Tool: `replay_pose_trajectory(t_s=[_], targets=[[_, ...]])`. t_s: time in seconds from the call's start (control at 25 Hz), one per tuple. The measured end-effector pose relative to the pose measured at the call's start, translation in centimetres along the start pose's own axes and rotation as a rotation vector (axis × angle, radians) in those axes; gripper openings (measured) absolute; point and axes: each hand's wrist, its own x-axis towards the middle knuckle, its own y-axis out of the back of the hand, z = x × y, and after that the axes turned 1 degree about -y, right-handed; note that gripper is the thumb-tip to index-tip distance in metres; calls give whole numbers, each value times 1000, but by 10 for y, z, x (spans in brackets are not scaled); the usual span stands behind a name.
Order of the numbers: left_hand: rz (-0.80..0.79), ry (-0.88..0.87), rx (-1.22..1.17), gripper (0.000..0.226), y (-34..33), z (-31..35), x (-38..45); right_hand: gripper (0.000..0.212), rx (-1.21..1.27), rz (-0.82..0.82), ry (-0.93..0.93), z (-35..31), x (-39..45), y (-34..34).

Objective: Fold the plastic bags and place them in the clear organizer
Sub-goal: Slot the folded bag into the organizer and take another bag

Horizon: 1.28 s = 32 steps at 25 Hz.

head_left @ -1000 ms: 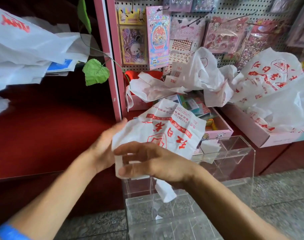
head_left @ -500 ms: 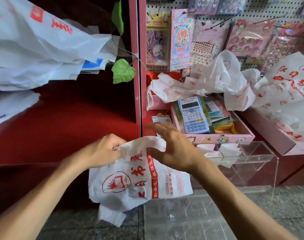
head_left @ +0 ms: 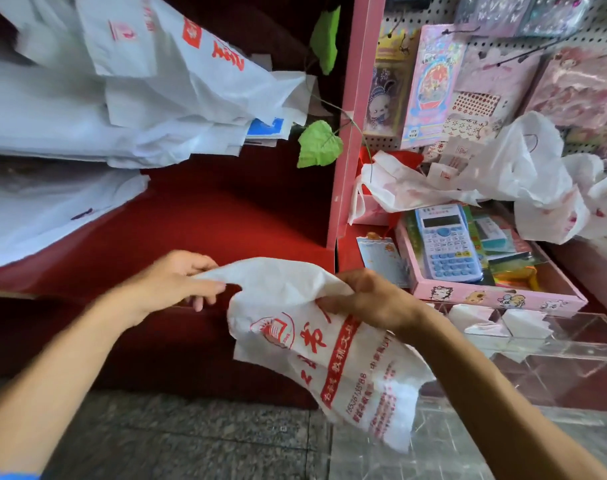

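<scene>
1. Since half a second ago, both hands have drawn apart, stretching the top edge of the white plastic bag [head_left: 316, 344] between them.
2. Left hand [head_left: 177, 282] pinches the bag's upper left corner between thumb and curled fingers.
3. Right hand [head_left: 371, 299] grips the bag's upper right edge, fingers curled round it.
4. Held in the air before the red counter [head_left: 198, 230], the bag hangs crumpled, with a red round logo, red characters and a red band of white text.
5. Low on the right, the clear organizer [head_left: 554, 355] holds small folded white bags [head_left: 482, 322] in its compartments.
6. Behind it, a pink tray [head_left: 496, 296] holds a blue calculator [head_left: 445, 242].
</scene>
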Motion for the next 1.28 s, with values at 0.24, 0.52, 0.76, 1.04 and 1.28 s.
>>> replay_pose_trajectory(t_s=[0.24, 0.52, 0.76, 1.04, 1.28], targets=[[478, 217, -446, 12, 17, -34, -2, 21, 95, -154, -79, -4, 31, -22], [-265, 490, -158, 69, -13, -53, -19, 14, 703, 229, 39, -12, 60, -37], [59, 471, -412, 48, -21, -42, -8, 24, 451, 338, -152, 0, 64, -39], [380, 307, -753, 32, -16, -24, 1, 29, 206, 182, -263, -5, 59, -31], [465, 218, -427, 96, -5, -47, 12, 35, 152, 83, -294, -4, 52, -27]])
